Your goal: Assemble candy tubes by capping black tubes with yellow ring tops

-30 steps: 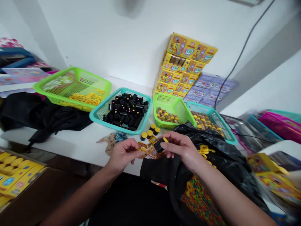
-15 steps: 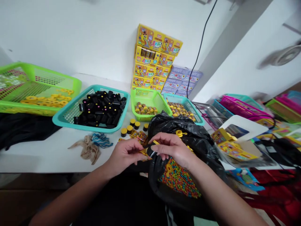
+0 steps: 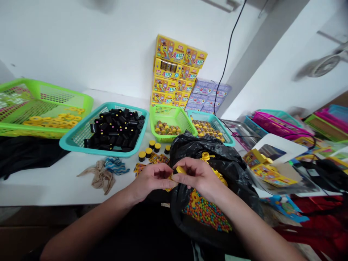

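Between my two hands, nearer the right hand (image 3: 194, 175), a small yellow-capped black cylinder (image 3: 180, 169) sits in its pinch, axis mostly hidden; my left hand (image 3: 152, 180) pinches yellow printed film (image 3: 170, 177).

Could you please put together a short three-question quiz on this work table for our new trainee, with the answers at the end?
1. Which basket holds the loose black cylinders?
A) the large green basket
B) the left teal basket
C) the right teal basket

2. True or false: in the picture, the purple boxes stand to the right of the stacked yellow boxes.

3. Fill in the missing word: the right hand holds a capped piece whose top is ____.

Key: 1 B; 2 true; 3 yellow.
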Tool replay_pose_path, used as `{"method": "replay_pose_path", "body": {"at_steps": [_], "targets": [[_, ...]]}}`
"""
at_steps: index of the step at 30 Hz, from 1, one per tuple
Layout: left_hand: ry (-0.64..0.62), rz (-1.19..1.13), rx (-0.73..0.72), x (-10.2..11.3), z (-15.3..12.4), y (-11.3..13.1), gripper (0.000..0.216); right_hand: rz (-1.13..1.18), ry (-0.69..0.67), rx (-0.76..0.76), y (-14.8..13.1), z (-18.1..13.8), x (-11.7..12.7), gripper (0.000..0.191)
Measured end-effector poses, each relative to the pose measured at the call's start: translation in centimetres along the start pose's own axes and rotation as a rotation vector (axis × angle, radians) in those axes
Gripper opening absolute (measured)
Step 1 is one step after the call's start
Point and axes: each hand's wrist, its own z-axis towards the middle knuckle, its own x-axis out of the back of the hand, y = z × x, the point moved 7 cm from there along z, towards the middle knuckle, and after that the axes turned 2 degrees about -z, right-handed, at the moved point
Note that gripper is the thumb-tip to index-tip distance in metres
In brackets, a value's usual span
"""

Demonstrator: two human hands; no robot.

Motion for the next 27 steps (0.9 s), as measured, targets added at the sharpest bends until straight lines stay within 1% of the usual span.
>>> {"method": "replay_pose_path", "body": {"at_steps": [2, 5, 8, 10, 12, 15, 18, 20, 24, 27], "targets": [[-0.014, -0.029, 0.015, -0.5, 0.2, 0.1, 0.03, 0.018, -0.006, 0.006, 0.2, -0.1, 0.2, 0.032], [-0.018, -0.086, 0.036, -1.0, 0.4, -0.1, 0.027, 0.032, 0.027, 0.013, 0.6, -0.3, 1.0, 0.037], [-0.04, -0.199, 0.069, -1.5, 0.6, -0.7, 0.023, 0.012, 0.055, 0.074, 0.5, -0.7, 1.7, 0.039], [-0.078, -0.312, 0.121, -2.0, 0.7, -1.2, 0.021, -0.104, 0.058, 0.175, -0.2, -1.3, 1.7, 0.037], [-0.113, -0.435, 0.17, -2.6, 0.8, -1.5, 0.022, -0.264, 0.07, 0.295, -1.0, -2.0, 1.3, 0.04], [-0.123, -0.595, 0.198, -3.2, 1.0, -1.4, 0.024, -0.436, 0.112, 0.392, -1.4, -3.0, 0.6, 0.047], [-0.139, -0.666, 0.236, -3.8, 1.1, -1.5, 0.025, -0.545, 0.141, 0.415, -1.3, -3.7, 0.3, 0.047], [-0.164, -0.674, 0.273, -4.4, 1.0, -1.8, 0.027, -0.59, 0.132, 0.415, -1.1, -4.0, 0.3, 0.046], [-0.177, -0.657, 0.319, -4.9, 0.8, -2.7, 0.027, -0.608, 0.102, 0.368, -0.4, -4.5, 0.5, 0.041], [-0.195, -0.623, 0.337, -5.3, 0.4, -3.2, 0.025, -0.617, 0.125, 0.361, -0.4, -5.1, 0.6, 0.033]]}}
